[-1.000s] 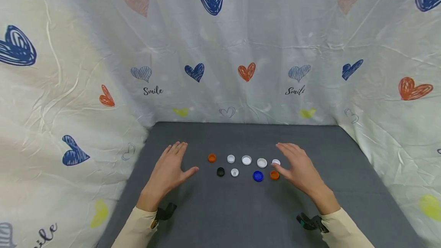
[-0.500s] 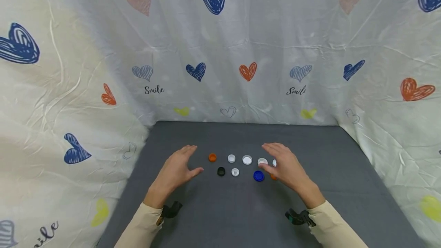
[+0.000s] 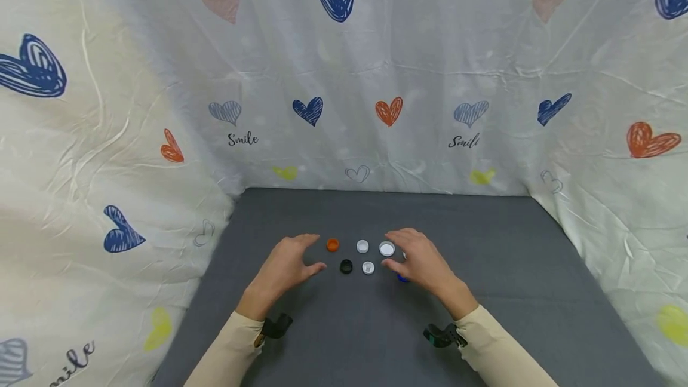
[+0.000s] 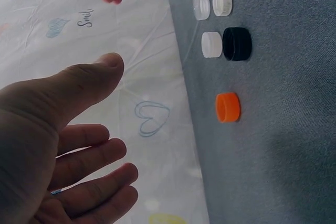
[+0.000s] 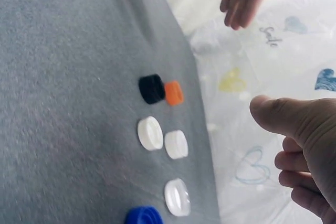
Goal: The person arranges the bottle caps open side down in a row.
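Note:
Several bottle caps lie in two loose rows on the grey table. My left hand [image 3: 285, 269] hovers left of the orange cap [image 3: 332, 245] and the black cap [image 3: 346, 266], holding nothing, thumb apart from the fingers. Over the right end of the rows hangs my right hand [image 3: 421, 263], likewise holding nothing; it covers most of the blue cap [image 3: 402, 278]. Between the hands lie a white cap [image 3: 362, 246], a larger white cap [image 3: 387, 248] and a small white cap [image 3: 368, 267]. The right wrist view shows the blue cap [image 5: 144, 216] partly, at its lower edge.
The grey tabletop [image 3: 344, 339] reaches back to a white curtain [image 3: 344, 46] printed with hearts, which also hangs at both sides. Each wrist carries a dark camera mount, such as the left mount [image 3: 276, 326] and right mount [image 3: 442, 335].
Both hands have moved inward, the right one farther, to the left over the caps. It now hides the right-hand orange cap and most of the blue cap. The other caps have stayed put.

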A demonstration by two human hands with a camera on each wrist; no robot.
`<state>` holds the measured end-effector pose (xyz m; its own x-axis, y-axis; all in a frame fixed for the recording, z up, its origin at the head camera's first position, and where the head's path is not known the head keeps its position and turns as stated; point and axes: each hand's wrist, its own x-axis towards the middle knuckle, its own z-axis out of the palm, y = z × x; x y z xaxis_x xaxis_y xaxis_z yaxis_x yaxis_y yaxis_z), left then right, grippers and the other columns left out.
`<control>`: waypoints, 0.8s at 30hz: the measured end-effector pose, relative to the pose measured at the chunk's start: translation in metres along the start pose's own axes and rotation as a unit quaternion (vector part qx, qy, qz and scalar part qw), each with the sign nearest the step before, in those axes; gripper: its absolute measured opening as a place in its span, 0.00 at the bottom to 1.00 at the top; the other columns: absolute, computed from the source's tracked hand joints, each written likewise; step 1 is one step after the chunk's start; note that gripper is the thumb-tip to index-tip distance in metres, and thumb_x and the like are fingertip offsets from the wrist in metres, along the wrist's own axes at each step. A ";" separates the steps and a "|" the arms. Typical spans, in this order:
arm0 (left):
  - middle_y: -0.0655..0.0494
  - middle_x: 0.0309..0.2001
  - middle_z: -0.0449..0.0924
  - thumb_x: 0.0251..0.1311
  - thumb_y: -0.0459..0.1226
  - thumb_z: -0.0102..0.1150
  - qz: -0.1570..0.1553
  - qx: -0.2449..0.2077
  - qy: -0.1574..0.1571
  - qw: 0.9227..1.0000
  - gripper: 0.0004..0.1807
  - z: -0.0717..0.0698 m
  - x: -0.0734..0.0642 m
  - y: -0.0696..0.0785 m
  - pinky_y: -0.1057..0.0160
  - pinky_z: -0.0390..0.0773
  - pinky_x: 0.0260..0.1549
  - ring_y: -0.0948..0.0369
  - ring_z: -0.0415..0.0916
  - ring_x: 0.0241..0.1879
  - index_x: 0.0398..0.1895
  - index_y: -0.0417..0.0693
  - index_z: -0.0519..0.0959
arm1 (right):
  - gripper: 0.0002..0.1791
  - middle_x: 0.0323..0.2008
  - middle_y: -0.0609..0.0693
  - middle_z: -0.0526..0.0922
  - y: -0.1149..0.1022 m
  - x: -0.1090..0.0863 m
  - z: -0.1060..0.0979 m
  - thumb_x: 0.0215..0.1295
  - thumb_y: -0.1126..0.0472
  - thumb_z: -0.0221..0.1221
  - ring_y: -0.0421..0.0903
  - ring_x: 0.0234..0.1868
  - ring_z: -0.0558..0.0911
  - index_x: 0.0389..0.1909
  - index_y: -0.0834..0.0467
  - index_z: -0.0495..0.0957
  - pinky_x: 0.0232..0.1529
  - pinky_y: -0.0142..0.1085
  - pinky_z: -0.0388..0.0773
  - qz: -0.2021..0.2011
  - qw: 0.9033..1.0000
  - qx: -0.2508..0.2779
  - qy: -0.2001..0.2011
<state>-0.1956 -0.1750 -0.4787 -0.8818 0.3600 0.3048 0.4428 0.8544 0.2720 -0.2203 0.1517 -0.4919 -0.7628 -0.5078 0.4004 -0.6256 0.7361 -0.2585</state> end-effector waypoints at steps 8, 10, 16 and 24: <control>0.47 0.55 0.84 0.48 0.49 0.78 0.008 -0.007 -0.013 1.000 0.34 0.012 0.003 0.001 0.52 0.82 0.52 0.51 0.83 0.53 0.59 0.45 0.81 | 0.30 0.55 0.51 0.85 -0.006 0.007 0.018 0.57 0.48 0.73 0.51 0.59 0.80 0.58 0.57 0.81 0.59 0.50 0.77 0.001 1.000 0.005 -0.012; 0.47 0.55 0.84 0.48 0.49 0.79 0.010 -0.012 -0.015 1.000 0.34 0.015 0.003 0.001 0.51 0.82 0.51 0.51 0.83 0.52 0.58 0.44 0.82 | 0.30 0.54 0.51 0.85 -0.008 0.008 0.021 0.57 0.48 0.73 0.50 0.58 0.81 0.58 0.57 0.82 0.58 0.49 0.78 -0.003 1.000 0.007 -0.013; 0.50 0.53 0.85 0.49 0.48 0.78 0.006 -0.023 -0.032 0.999 0.32 0.028 0.005 0.002 0.53 0.82 0.50 0.53 0.84 0.50 0.57 0.47 0.82 | 0.28 0.51 0.51 0.86 -0.013 0.012 0.033 0.55 0.49 0.74 0.51 0.55 0.82 0.55 0.57 0.83 0.55 0.49 0.79 -0.013 1.000 0.020 -0.014; 0.51 0.52 0.86 0.48 0.47 0.79 0.022 -0.035 -0.048 0.998 0.31 0.049 0.010 0.001 0.55 0.83 0.48 0.55 0.85 0.48 0.57 0.48 0.83 | 0.23 0.45 0.48 0.88 -0.014 0.019 0.052 0.55 0.53 0.74 0.48 0.48 0.84 0.50 0.58 0.86 0.51 0.46 0.80 -0.034 0.999 0.034 -0.012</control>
<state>-0.2119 -0.1526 -0.5205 -0.8712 0.4338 0.2297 0.4887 0.8099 0.3243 -0.2340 0.1083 -0.5265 -0.7217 -0.5659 0.3985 -0.6847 0.6681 -0.2912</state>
